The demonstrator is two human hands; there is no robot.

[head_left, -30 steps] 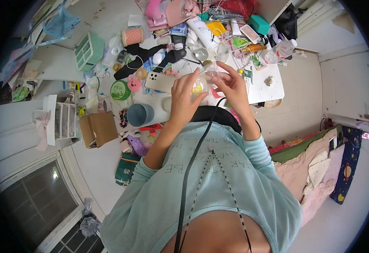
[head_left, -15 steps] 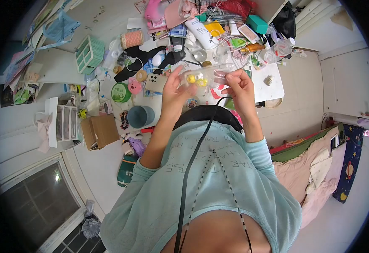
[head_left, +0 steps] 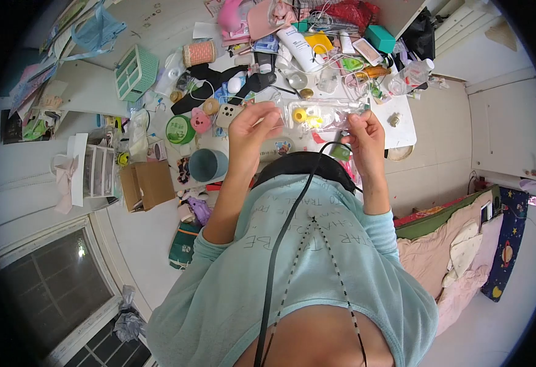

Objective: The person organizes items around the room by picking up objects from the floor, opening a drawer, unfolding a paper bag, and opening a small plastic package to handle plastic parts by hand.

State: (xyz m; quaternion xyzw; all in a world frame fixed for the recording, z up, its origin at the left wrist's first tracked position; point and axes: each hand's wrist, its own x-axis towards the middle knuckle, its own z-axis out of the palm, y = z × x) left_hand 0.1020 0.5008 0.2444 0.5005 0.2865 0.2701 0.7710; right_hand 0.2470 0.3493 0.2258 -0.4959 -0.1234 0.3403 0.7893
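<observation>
A clear plastic bag point(head_left: 335, 115) is stretched level between my two hands above the table's front edge. Small yellow pieces point(head_left: 306, 117) lie inside its left half, too small to name. My left hand point(head_left: 254, 126) pinches the bag's left end with thumb and fingers. At the opposite end, my right hand point(head_left: 366, 129) grips the corner between thumb and forefinger. Just left of my left hand, a phone point(head_left: 226, 115) lies on the table, partly covered by that hand. A green packet point(head_left: 341, 151) shows below the bag, near my right wrist.
A blue-grey bin point(head_left: 208, 165) and a round green tub point(head_left: 180, 129) stand to the left. Behind the bag are a white bottle point(head_left: 300, 49), a spoon point(head_left: 297, 79) and tangled cables. A cardboard box point(head_left: 147, 185) sits lower left. A black cable hangs down my front.
The bag has been pulled flatter and wider, its yellow pieces shifting right. My right hand has moved slightly right and down. The whole view has shifted a little.
</observation>
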